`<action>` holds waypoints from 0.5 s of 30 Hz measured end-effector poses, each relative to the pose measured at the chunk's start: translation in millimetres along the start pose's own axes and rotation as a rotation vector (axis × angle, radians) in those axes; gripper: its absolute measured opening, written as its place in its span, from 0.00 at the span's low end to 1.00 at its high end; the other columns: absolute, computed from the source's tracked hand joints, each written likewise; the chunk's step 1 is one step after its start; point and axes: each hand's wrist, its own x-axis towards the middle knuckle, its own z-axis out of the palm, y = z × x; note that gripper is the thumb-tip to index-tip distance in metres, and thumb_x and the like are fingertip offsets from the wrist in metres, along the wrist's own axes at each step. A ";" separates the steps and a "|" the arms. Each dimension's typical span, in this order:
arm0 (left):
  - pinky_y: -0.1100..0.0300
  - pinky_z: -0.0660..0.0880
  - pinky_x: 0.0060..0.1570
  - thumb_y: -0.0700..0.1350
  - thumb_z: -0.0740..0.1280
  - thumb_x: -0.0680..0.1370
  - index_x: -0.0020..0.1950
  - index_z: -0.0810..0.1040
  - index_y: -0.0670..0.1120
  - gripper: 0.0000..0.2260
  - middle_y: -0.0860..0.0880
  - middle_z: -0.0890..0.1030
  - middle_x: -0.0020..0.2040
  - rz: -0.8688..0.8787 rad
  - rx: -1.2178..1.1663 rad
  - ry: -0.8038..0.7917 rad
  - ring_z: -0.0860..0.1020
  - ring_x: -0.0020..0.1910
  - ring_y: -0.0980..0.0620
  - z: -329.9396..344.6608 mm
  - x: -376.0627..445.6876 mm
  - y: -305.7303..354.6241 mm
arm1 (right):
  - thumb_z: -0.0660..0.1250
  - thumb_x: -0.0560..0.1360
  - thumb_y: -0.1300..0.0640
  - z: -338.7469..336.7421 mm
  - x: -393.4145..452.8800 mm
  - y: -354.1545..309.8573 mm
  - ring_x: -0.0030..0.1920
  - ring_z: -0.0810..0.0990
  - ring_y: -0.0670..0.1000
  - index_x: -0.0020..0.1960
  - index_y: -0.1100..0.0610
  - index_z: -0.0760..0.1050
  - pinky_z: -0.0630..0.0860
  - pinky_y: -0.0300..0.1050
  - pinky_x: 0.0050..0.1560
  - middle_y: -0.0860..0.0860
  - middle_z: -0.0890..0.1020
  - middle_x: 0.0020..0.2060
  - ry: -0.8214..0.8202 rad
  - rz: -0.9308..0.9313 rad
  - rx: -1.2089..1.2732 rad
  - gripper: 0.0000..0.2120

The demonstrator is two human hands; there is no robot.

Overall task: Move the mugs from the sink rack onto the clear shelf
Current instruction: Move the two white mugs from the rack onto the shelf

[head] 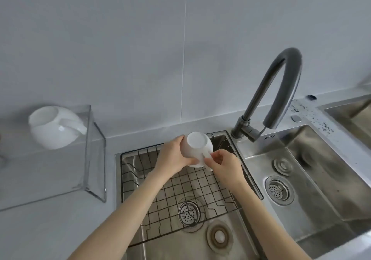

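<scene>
Both hands clamp one white mug (197, 149), bottom up, above the far edge of the sink rack (180, 185): the left hand (173, 156) wraps its side, the right hand (224, 163) pinches its handle. A second mug (54, 127) lies tipped on the clear shelf (94, 153) at the surface's left, well apart.

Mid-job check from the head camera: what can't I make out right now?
- Held mug: it is upside down, so its inside is unseen; left hand and right hand cover parts of its wall and handle.
- Clear shelf: its left part is cut off by the frame edge.
- Mug on the shelf: its far side is hidden.
- Sink rack: forearms cover parts of it.
</scene>
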 end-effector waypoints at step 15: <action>0.60 0.72 0.51 0.48 0.80 0.56 0.59 0.70 0.44 0.35 0.54 0.74 0.51 -0.048 -0.118 0.539 0.75 0.52 0.52 -210.9 -126.0 -27.8 | 0.69 0.71 0.54 81.6 -77.2 -197.3 0.43 0.82 0.56 0.44 0.61 0.78 0.77 0.50 0.45 0.57 0.85 0.39 -0.220 -0.426 0.098 0.09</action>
